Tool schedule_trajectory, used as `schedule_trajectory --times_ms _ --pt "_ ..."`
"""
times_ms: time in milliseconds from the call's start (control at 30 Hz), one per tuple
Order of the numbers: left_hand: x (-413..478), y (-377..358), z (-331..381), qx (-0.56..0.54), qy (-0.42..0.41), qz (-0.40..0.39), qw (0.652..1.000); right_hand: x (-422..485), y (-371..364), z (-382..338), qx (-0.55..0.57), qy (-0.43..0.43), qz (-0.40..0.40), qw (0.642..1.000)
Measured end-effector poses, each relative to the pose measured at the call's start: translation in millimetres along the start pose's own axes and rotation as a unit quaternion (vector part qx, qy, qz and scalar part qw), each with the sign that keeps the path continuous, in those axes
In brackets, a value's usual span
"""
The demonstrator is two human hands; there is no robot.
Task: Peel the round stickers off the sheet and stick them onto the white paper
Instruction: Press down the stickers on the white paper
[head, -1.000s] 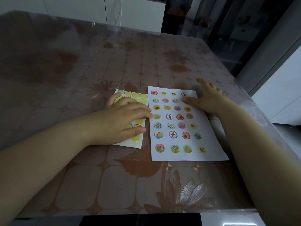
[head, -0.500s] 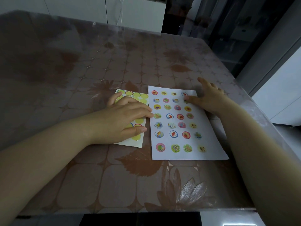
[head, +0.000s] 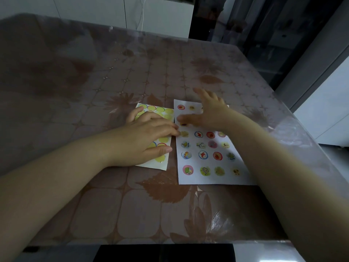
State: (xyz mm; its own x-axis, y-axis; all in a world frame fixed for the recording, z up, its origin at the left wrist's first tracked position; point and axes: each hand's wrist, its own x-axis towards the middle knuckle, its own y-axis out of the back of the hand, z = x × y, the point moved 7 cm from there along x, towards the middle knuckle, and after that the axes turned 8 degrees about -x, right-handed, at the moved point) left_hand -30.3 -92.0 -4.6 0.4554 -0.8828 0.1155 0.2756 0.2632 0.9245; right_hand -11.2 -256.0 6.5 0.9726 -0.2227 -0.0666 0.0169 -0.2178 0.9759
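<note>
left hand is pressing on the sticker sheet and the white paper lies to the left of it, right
Wrong side: the head view shows the white paper lying to the right of the sticker sheet, not the left. The left hand does rest on the sticker sheet.

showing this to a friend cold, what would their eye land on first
Most likely the white paper right of centre, carrying rows of colourful round stickers. The right hand, blurred with fingers spread, is over its upper part. The left hand lies flat on the yellow-spotted sticker sheet just to the left, on a leaf-patterned table cover.
</note>
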Motion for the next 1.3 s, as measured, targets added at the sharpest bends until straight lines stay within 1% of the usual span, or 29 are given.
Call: schedule_trajectory --times_ms 200,267,400,433,600,833,1033,1200,1300 --pt "1 0 1 0.003 -0.001 -0.002 1.0 0 -6 -1 -0.019 0.002 -0.015 1.0" --pt "1 0 1 0.004 0.001 -0.001 1.0 0 -5 3 -0.019 -0.002 -0.002 1.0" --pt "1 0 1 0.005 0.0 0.0 1.0 0 9 24 0.016 -0.035 0.054 0.998" --pt "1 0 1 0.003 -0.001 0.0 1.0 0 11 30 0.014 -0.041 0.057 0.997" --pt "0 0 0 0.003 0.0 0.003 1.0 -3 -1 38 -0.002 -0.053 0.014 0.999" --pt "0 -1 1 0.002 0.0 0.0 1.0 -3 1 33 -0.035 -0.046 0.025 0.998" --pt "0 1 2 -0.004 -0.001 0.006 1.0 -5 3 38 -0.051 -0.038 0.016 0.998" --pt "0 0 1 -0.002 0.003 0.009 1.0 -2 19 61 0.006 -0.062 0.064 0.996" --pt "0 1 2 -0.006 0.001 0.012 1.0 -4 12 68 -0.006 -0.07 0.026 0.997"
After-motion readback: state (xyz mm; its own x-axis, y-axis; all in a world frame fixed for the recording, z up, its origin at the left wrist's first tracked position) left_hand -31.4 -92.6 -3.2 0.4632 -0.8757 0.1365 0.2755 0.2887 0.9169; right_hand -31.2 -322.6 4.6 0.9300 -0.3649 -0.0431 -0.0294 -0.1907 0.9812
